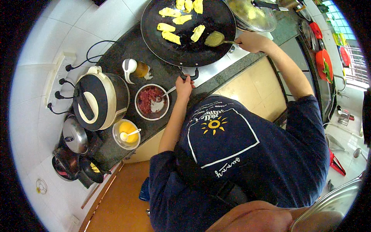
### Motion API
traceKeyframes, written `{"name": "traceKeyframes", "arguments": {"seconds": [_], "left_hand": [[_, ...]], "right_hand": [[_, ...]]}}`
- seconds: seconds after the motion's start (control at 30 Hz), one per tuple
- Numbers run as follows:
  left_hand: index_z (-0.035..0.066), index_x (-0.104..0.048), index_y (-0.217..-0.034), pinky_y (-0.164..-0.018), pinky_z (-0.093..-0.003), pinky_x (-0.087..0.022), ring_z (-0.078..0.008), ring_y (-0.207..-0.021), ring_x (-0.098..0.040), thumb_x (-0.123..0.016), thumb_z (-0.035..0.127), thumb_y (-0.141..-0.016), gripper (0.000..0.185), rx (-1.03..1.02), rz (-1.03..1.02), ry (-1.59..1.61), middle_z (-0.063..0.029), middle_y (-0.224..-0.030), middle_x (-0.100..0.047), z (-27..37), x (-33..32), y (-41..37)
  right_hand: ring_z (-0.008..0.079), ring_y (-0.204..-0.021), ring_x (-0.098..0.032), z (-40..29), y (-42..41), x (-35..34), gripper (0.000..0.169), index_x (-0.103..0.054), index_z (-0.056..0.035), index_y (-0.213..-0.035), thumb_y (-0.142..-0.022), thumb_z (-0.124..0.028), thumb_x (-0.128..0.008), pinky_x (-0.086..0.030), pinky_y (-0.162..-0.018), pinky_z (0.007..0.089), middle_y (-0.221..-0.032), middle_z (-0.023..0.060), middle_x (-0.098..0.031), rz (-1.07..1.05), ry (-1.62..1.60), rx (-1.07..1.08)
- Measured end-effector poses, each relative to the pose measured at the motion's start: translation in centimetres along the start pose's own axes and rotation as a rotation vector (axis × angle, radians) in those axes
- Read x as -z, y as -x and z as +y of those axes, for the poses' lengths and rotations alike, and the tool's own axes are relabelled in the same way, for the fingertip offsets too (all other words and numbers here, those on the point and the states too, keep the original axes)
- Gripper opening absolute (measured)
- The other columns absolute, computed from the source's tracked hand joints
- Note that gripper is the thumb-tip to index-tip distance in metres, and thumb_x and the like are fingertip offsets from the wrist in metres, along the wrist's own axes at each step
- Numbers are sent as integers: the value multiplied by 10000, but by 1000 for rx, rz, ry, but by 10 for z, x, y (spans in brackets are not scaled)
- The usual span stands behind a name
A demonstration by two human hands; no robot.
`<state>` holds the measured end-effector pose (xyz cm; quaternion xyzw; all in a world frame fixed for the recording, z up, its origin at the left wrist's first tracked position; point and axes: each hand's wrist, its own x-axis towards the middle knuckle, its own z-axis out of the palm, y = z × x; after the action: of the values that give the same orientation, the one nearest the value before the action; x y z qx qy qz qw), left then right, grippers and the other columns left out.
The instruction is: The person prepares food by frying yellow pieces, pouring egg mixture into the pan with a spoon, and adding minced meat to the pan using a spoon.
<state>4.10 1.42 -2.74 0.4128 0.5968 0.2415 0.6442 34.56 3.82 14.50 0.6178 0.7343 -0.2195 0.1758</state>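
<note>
A large black wok (188,55) sits on the stove with several yellow egg rolls (171,37) spread inside. My right hand (250,42) grips the handle of a metal cooking spatula (215,39), whose blade is over the wok's right side, beside one roll. My left hand (184,84) holds the wok's near loop handle (197,74). Left of that hand stands a white bowl (152,117) of raw minced meat (147,98) with a metal spoon (169,91) in it. A clear bowl (116,138) of beaten egg (127,127) holds a white spoon (134,132).
A rice cooker (97,101) stands at the left on the dark counter, near a power strip (60,78) with cords. A jar (141,69) and a white-handled item (129,66) lie behind the meat bowl. A glass lid (266,21) rests right of the wok; pots (76,140) stand far left.
</note>
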Motion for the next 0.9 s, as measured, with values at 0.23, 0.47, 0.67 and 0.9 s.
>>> {"name": "traceKeyframes", "arguments": {"seconds": [0.23, 0.47, 0.67, 0.9], "left_hand": [[-11, -504, -935, -454, -288, -422, -155, -507, -547, -498, 94, -874, 121, -43, -36, 47, -97, -673, -580, -20, 2, -12], [-8, -503, -940, -465, -288, -447, -153, -506, -538, -491, 81, -875, 111, -34, -43, 96, -104, -686, -581, -19, 1, -10], [-12, -506, -959, -460, -288, -440, -152, -504, -536, -490, 85, -879, 126, -14, -49, 88, -102, -692, -580, -13, 1, -8], [-21, -510, -942, -444, -288, -428, -150, -487, -530, -509, 108, -873, 147, -35, -29, 90, -100, -677, -578, -17, 0, -10]], "right_hand": [[353, -762, -609, -10, -15, -36, 290, -597, -106, -1050, -794, -118, -461, -478, -688, 434, -789, 193, -623, 175, -150, -49], [343, -834, -590, -24, -28, 22, 280, -604, -73, -1060, -802, -113, -503, -467, -737, 414, -867, 189, -619, 176, -48, -26], [346, -851, -591, -12, -24, 38, 325, -587, -83, -1101, -785, -114, -516, -469, -758, 421, -890, 186, -620, 273, 4, -91], [332, -805, -621, -10, -13, 14, 277, -544, -44, -1047, -774, -75, -517, -507, -693, 417, -855, 209, -615, 361, 242, -273]]}}
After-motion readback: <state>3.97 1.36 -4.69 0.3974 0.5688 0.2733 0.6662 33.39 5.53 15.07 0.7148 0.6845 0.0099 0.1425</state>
